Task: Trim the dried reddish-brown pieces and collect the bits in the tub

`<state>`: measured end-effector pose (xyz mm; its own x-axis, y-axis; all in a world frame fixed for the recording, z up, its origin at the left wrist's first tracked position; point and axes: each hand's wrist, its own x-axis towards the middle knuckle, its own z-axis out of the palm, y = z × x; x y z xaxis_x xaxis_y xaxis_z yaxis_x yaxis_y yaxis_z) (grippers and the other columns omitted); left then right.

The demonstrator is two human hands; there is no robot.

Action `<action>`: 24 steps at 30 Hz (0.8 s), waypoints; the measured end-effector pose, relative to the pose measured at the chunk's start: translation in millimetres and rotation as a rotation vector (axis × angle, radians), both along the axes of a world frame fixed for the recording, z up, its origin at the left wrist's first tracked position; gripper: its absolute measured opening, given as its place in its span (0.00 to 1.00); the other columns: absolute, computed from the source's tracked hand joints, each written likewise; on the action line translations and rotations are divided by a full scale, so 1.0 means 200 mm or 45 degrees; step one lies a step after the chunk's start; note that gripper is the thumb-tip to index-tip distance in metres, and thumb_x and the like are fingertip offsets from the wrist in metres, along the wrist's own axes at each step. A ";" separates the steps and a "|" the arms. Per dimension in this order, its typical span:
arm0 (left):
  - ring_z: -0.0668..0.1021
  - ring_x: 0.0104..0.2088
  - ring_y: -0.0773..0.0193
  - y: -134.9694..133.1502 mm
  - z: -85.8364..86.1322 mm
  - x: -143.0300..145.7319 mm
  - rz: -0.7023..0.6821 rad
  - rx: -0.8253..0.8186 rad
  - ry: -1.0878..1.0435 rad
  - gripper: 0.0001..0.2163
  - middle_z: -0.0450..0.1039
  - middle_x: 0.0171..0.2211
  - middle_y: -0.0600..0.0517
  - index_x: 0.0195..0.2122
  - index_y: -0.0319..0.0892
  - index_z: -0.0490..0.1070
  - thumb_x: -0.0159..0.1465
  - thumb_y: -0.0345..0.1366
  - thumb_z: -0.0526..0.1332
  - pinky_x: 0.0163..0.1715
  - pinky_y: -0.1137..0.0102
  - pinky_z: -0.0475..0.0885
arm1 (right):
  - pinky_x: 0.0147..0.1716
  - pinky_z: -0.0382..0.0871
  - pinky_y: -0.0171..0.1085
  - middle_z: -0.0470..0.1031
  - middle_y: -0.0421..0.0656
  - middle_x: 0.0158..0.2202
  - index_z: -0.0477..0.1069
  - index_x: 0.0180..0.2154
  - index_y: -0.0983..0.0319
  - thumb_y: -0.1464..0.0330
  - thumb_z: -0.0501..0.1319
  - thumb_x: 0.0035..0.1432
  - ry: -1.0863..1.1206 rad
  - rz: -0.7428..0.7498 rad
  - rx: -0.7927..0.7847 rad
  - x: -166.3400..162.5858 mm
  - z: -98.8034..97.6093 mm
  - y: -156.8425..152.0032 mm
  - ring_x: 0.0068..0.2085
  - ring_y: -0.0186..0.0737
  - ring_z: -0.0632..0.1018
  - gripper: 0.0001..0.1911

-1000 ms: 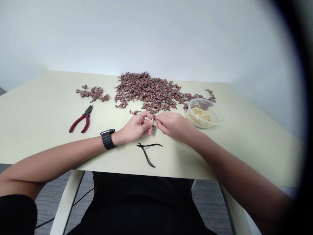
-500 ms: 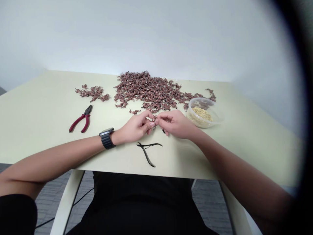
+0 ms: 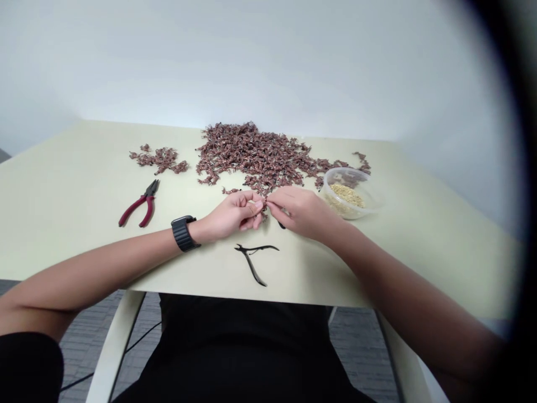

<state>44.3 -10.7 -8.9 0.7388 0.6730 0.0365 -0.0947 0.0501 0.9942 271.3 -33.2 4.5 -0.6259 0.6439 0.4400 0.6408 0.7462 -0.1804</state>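
Observation:
My left hand [image 3: 241, 212], with a dark watch [image 3: 183, 233] on its wrist, pinches a small reddish-brown wiry piece [image 3: 264, 208] between thumb and forefinger. From the other side my right hand [image 3: 302, 208] meets it, thumb and forefinger closed at the piece's edge; what these fingertips hold is too small to make out. A dark object [image 3: 281, 225] shows just under the right hand, mostly hidden. Behind both hands spreads a big heap of similar reddish-brown pieces [image 3: 255, 154]. One lone piece [image 3: 231, 191] lies just beyond the left hand.
Black nippers [image 3: 251, 257] lie spread on the table [image 3: 201, 274] in front of my hands. Pliers [image 3: 140, 204] with red handles rest at the left, below a smaller pile [image 3: 159, 159]. To the right stands a clear plastic tub [image 3: 369, 208] with tiny golden bits [image 3: 347, 196].
My left wrist has turned a little, so the watch shows its band more. The right hand has rolled over slightly, its fingertips staying at the piece.

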 end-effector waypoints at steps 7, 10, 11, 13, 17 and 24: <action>0.64 0.18 0.73 -0.02 0.01 0.01 0.047 0.101 0.058 0.15 0.73 0.24 0.54 0.43 0.40 0.64 0.72 0.48 0.61 0.20 0.74 0.55 | 0.30 0.59 0.38 0.69 0.40 0.26 0.70 0.30 0.60 0.68 0.55 0.69 0.255 -0.144 -0.248 -0.04 0.01 -0.03 0.27 0.36 0.67 0.13; 0.66 0.20 0.72 -0.03 0.01 0.01 0.098 0.272 0.118 0.15 0.73 0.24 0.55 0.44 0.40 0.63 0.73 0.48 0.59 0.23 0.75 0.59 | 0.24 0.56 0.36 0.66 0.37 0.23 0.71 0.30 0.60 0.64 0.58 0.68 0.558 -0.234 -0.620 -0.08 0.01 -0.04 0.23 0.32 0.65 0.13; 0.68 0.22 0.72 -0.03 0.01 0.00 0.118 0.333 0.133 0.15 0.73 0.24 0.55 0.45 0.41 0.63 0.73 0.48 0.59 0.25 0.75 0.61 | 0.22 0.56 0.35 0.66 0.37 0.23 0.71 0.30 0.60 0.63 0.59 0.67 0.681 -0.228 -0.796 -0.08 0.01 -0.04 0.22 0.32 0.65 0.13; 0.70 0.24 0.71 -0.03 0.01 0.00 0.150 0.423 0.151 0.14 0.72 0.25 0.55 0.46 0.41 0.62 0.73 0.47 0.59 0.28 0.75 0.63 | 0.19 0.56 0.34 0.64 0.36 0.23 0.70 0.31 0.60 0.60 0.61 0.66 0.915 -0.181 -1.137 -0.09 0.00 -0.03 0.20 0.30 0.63 0.13; 0.68 0.22 0.72 -0.02 0.01 0.00 0.129 0.362 0.118 0.13 0.72 0.24 0.56 0.46 0.41 0.62 0.73 0.46 0.60 0.25 0.75 0.62 | 0.18 0.56 0.33 0.62 0.34 0.23 0.70 0.33 0.60 0.54 0.64 0.64 1.027 -0.123 -1.317 -0.08 -0.01 -0.01 0.20 0.30 0.62 0.16; 0.64 0.19 0.73 -0.01 0.04 0.00 0.070 0.056 -0.004 0.13 0.73 0.25 0.53 0.42 0.39 0.66 0.72 0.45 0.61 0.21 0.74 0.56 | 0.31 0.61 0.37 0.74 0.40 0.29 0.73 0.34 0.60 0.62 0.57 0.71 0.414 -0.187 -0.326 -0.05 0.00 -0.02 0.28 0.35 0.69 0.14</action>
<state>45.2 -12.9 -1.7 0.7005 0.7103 0.0689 -0.0992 0.0014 0.9951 261.3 -36.7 4.2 -0.3745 0.8297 0.4139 0.6161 0.5563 -0.5576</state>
